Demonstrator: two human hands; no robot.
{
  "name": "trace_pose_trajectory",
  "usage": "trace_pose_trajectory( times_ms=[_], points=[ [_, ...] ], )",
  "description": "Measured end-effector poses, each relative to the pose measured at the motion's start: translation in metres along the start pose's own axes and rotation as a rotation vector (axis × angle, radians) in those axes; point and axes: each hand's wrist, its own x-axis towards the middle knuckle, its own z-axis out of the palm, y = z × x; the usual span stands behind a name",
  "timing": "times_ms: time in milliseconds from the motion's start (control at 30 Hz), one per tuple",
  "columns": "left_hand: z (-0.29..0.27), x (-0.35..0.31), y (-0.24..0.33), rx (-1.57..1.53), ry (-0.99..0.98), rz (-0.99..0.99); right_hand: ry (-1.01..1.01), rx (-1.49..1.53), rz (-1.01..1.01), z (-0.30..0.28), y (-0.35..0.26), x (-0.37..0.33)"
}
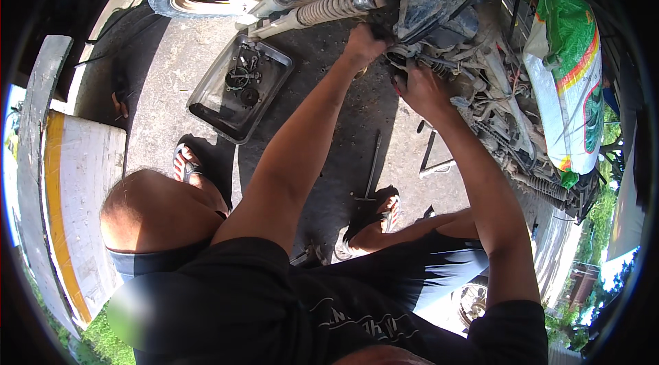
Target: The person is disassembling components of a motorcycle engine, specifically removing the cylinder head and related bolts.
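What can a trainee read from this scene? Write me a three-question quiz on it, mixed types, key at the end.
1. Multiple choice. Compared with the person's bare left hand and bare right hand, the shallow rectangular grey metal tray is:
(a) left of both
(b) between them
(c) right of both

2. True or false: a thin metal T-handled tool lies on the grey concrete ground.

3. Open question: what do the small loose metal parts lie in?

Key
1. (a)
2. True
3. The tray
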Motion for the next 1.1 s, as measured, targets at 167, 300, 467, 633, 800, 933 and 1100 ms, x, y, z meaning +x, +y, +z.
trace_pose_trajectory(
  times_ms=[167, 300, 467, 633, 800, 933, 1100],
  points=[
    [-0.006, -0.002, 0.011, 0.097, -0.061, 0.073, 0.002, 0.008, 0.009, 0.0, -0.001, 0.0],
    [-0.01, 0.0, 0.013, 0.064, -0.067, 0.101, -0.005, 0.027, 0.01, 0.003, 0.002, 0.002],
    [-0.008, -0.002, 0.016, 0.173, -0.025, 0.292, -0.002, 0.024, -0.003, 0.005, 0.004, 0.001],
    [-0.005, -0.005, 0.012, 0.315, 0.006, 0.339, 0.018, 0.008, -0.006, 0.004, 0.003, -0.002],
    [-0.017, 0.0, 0.001, 0.27, -0.037, 0.507, 0.0, 0.021, 0.013, 0.004, 0.004, -0.002],
    [-0.023, 0.002, 0.003, 0.463, -0.21, 0.493, 0.032, 0.012, -0.023, 0.005, 0.005, -0.001],
    [-0.029, 0.003, 0.013, 0.546, -0.229, 0.51, 0.007, 0.025, -0.013, 0.005, 0.006, -0.001]
  ],
)
